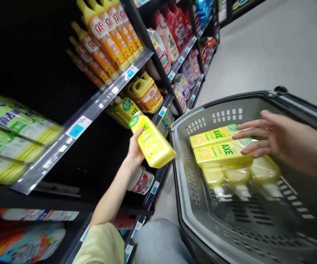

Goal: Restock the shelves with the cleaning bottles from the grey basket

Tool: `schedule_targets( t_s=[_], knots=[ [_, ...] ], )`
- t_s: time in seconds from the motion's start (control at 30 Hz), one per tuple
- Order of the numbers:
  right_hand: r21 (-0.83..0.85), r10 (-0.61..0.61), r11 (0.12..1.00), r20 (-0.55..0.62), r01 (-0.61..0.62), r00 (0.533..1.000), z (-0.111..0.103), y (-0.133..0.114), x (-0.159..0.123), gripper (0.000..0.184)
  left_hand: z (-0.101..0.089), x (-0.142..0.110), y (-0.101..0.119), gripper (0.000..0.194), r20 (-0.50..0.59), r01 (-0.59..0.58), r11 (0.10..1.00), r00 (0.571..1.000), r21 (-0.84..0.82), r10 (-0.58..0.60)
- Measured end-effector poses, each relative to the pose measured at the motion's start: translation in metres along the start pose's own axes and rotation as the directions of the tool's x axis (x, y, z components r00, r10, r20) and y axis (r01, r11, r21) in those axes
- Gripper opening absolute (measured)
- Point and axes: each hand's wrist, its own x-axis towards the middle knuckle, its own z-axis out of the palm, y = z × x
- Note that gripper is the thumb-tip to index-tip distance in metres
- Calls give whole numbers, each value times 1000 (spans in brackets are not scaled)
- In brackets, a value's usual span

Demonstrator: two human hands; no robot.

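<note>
A yellow AXE detergent bottle [155,143] with a lemon picture is gripped in my left hand [136,146], tilted, between the shelf and the basket. My right hand [273,137] is over the grey shopping basket [180,165], fingers stretched out and apart. Its fingertips are in front of two yellow AXE bottles [216,154] lying on their sides in the basket; I cannot tell whether they touch. Below these lie more yellow bottles with clear and white pump tops [242,190]. Another AXE bottle [126,108] stands on the shelf behind my left hand.
Dark shelves with price-label edges [100,99] run along the left. They bear orange-yellow bottles [106,36], green-yellow packs [12,135], yellow jugs [147,93] and a white tub [143,181]. Grey floor [257,55] stretches beyond the basket. My knee [161,242] is at the bottom.
</note>
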Motion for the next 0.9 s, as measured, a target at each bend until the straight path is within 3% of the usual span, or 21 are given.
schedule_targets(
  t_s=[0.1,0.23,0.3,0.4,0.47,0.67,0.9],
  knots=[
    [37,9,999,18,-9,1000,1,0,0,40,-49,10,26,19,-171,-145,989,975,-25,139],
    [41,45,998,32,-46,999,5,1,-2,39,-102,39,56,15,-320,-325,943,888,69,330],
    [41,59,997,29,-60,998,6,0,-4,39,-122,59,71,19,-411,-397,896,796,200,445],
    [52,45,998,20,-46,999,6,0,-4,37,-145,89,92,37,-515,-405,789,602,462,610],
    [56,37,998,11,-37,999,4,2,-3,38,-157,108,100,44,-526,-376,745,537,552,660],
    [66,36,997,15,-37,999,0,6,3,41,-180,147,101,50,-437,-381,674,543,633,717],
    [120,91,989,-44,-85,995,-7,14,12,49,-201,169,103,71,-156,-509,518,594,687,789]
  ],
)
